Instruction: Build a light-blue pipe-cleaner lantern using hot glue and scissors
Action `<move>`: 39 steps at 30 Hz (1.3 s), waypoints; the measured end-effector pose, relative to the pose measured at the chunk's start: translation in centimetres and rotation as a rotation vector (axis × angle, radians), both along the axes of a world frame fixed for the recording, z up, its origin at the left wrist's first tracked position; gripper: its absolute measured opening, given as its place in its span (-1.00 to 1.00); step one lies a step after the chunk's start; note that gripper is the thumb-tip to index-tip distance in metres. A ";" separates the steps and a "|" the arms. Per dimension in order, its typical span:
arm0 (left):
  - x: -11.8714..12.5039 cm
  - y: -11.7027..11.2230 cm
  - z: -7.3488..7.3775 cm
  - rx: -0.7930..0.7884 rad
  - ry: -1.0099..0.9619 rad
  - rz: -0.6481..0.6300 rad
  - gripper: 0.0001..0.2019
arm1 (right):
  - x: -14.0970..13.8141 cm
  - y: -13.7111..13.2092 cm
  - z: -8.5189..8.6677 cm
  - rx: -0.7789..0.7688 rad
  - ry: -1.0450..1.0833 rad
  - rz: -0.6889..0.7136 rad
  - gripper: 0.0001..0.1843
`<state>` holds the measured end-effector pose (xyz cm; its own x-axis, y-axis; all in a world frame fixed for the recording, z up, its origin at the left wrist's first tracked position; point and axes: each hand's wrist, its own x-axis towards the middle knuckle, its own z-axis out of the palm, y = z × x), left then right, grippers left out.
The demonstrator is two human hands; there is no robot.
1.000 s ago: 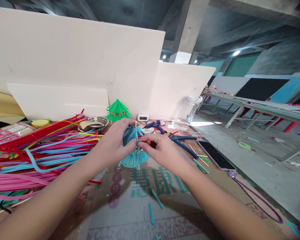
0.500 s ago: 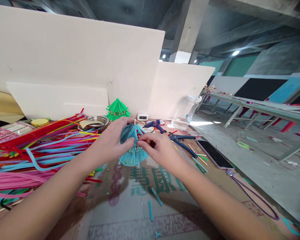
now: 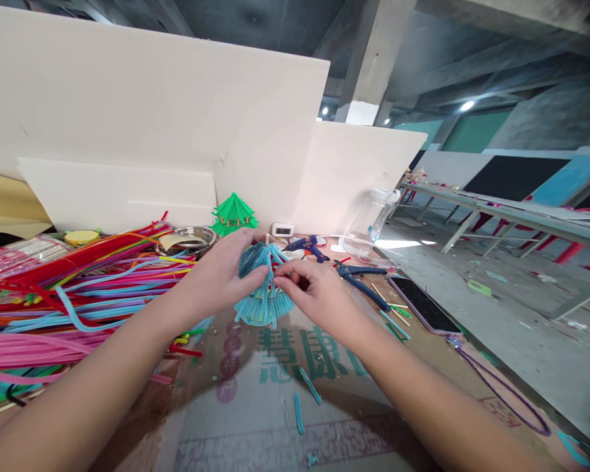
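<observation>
Blue cone (image 3: 263, 312), upright at far end of printed sheet (image 3: 248, 406), is prob. light, bendy, easily crushed; best held nr stick tip (image 3: 267, 240). L hand (image 3: 223, 267) cups its left side, thumb apart; R hand (image 3: 319, 292) pinches its right, thumb to forefinger. Green tree (image 3: 233, 213) stands behind.

Pale boards (image 3: 152, 118) upright, left and centre. Concrete pillar (image 3: 378, 59) behind, white band (image 3: 358, 113) low down. Ceiling (image 3: 255, 29) grey, beamed, dim; small bright lamps (image 3: 467, 105). Far right: green wall (image 3: 476, 131), black panel (image 3: 516, 177), blue panel (image 3: 573, 174) beside it. Long table (image 3: 521, 211), pale legs, red furniture (image 3: 569, 253) beneath. Grey floor (image 3: 511, 298) littered with scraps; bright streak of light (image 3: 398, 243) near the boards.
</observation>
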<state>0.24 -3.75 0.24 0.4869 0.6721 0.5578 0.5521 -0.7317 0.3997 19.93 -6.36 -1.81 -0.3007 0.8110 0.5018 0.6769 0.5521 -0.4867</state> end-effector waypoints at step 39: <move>-0.7 1.9 -0.6 0.072 -0.011 0.123 -0.56 | -1.7 1.2 -2.9 -0.751 0.507 0.227 -0.71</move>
<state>-0.42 -1.87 -0.36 0.3964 0.6848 0.6115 0.6353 -0.6854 0.3557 18.28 -5.13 -4.74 -0.3808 0.9245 -0.0156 0.2007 0.0662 -0.9774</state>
